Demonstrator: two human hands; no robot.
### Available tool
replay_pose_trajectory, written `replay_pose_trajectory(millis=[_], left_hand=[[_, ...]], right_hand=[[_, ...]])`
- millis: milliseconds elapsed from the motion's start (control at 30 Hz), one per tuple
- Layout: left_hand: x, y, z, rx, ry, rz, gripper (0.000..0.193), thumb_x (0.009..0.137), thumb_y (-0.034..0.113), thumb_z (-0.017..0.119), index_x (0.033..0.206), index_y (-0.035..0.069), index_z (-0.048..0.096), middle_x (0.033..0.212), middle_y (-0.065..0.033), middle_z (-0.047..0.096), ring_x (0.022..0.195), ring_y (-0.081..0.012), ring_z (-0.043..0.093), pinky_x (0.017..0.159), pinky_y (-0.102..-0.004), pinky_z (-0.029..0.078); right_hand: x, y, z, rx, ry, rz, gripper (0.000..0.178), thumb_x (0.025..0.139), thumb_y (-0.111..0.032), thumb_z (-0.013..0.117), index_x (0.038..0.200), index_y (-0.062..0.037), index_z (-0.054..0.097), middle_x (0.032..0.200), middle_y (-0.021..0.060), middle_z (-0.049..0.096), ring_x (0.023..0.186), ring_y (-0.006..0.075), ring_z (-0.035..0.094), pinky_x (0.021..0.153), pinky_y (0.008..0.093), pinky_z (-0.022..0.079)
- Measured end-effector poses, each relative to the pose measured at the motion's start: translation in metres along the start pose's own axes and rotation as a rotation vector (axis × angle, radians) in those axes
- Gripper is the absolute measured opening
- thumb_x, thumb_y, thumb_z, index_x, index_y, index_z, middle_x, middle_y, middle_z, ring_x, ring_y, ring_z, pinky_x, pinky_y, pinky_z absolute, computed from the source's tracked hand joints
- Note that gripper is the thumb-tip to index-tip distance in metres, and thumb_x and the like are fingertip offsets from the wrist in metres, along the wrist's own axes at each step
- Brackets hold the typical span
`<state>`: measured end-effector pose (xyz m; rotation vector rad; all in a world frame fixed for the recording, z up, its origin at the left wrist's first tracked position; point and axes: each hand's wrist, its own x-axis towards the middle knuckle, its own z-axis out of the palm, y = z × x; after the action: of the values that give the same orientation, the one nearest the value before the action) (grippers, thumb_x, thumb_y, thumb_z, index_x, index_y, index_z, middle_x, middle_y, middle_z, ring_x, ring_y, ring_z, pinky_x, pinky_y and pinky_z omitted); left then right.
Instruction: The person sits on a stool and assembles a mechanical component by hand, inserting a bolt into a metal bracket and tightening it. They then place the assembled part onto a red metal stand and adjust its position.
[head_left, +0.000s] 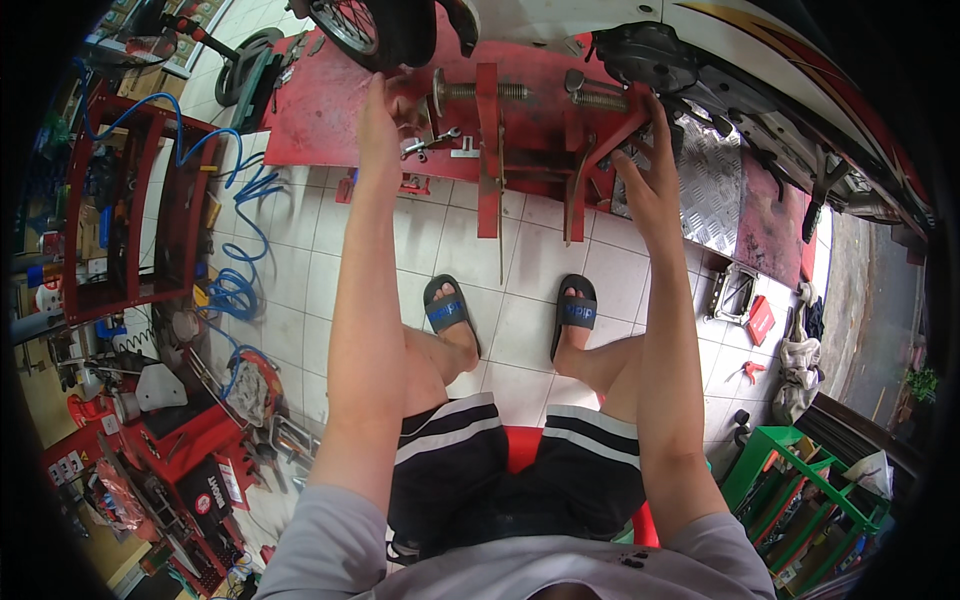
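Observation:
A red metal vise-like clamp point(488, 150) with two thick threaded screws stands before me at the near edge of the red lift table point(320, 110). Its upright plates reach out over the edge toward my feet. My left hand point(385, 125) is at the left side, fingers curled by the round end of the left screw point(438, 95); the fingertips are partly hidden. On the right side, my right hand point(650, 175) grips the clamp's slanted red arm, thumb on the near side. Wrenches point(430, 145) lie on the table beside my left hand.
A motorcycle point(800, 100) stands on the lift at the right, its wheel point(350, 25) at the back. Coiled blue air hose point(235, 280) hangs by a red shelf cart point(110, 200) on the left. A green rack point(800, 490) stands lower right. A red tool cabinet point(195, 470) is lower left.

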<state>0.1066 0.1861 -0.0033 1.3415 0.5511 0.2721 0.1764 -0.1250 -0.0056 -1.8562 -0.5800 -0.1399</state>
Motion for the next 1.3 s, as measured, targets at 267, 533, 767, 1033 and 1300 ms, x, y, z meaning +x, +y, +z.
replay_pose_trajectory(millis=[267,533,767,1033,1300], left_hand=[[-0.005,-0.002,0.015,0.009,0.041,0.097,0.054,0.099,0.045,0.031,0.131,0.005,0.046,0.092,-0.0086,0.065,0.078,-0.0181,0.061,0.077,-0.0306,0.047],[0.006,-0.007,0.002,0.019,0.034,0.082,0.054,0.099,0.046,0.031,0.131,0.005,0.047,0.092,-0.0087,0.065,0.075,-0.0177,0.059,0.075,-0.0304,0.047],[0.001,-0.005,0.005,0.020,0.040,0.049,0.056,0.099,0.049,0.030,0.133,0.007,0.046,0.106,-0.0076,0.064,0.081,-0.0163,0.059,0.073,-0.0310,0.045],[-0.003,0.000,0.009,0.056,0.018,0.037,0.056,0.098,0.049,0.030,0.131,0.008,0.048,0.106,-0.0073,0.064,0.085,-0.0157,0.061,0.073,-0.0312,0.046],[-0.001,-0.005,0.017,-0.023,0.113,0.223,0.054,0.097,0.049,0.035,0.123,0.004,0.052,0.078,-0.0019,0.062,0.060,-0.0148,0.056,0.061,-0.0285,0.045]], right_hand=[[-0.001,0.000,-0.001,0.034,0.009,0.011,0.075,0.078,-0.008,0.061,0.147,-0.0109,0.032,0.127,0.0145,0.051,0.100,0.0199,0.056,0.078,0.0297,0.050],[0.001,0.001,-0.001,-0.031,0.009,-0.021,0.075,0.077,-0.008,0.061,0.147,-0.0118,0.033,0.126,0.0143,0.052,0.097,0.0193,0.056,0.076,0.0286,0.049],[0.000,0.001,0.000,-0.024,0.015,-0.023,0.075,0.077,-0.009,0.061,0.147,-0.0127,0.033,0.125,0.0147,0.053,0.097,0.0199,0.057,0.076,0.0287,0.050],[0.001,0.000,-0.001,-0.011,0.014,-0.001,0.075,0.077,-0.009,0.061,0.147,-0.0126,0.033,0.128,0.0144,0.053,0.103,0.0197,0.058,0.076,0.0289,0.050],[-0.001,-0.004,0.002,0.004,0.021,0.015,0.073,0.078,-0.008,0.060,0.146,-0.0108,0.034,0.128,0.0151,0.052,0.104,0.0214,0.058,0.077,0.0303,0.051]])
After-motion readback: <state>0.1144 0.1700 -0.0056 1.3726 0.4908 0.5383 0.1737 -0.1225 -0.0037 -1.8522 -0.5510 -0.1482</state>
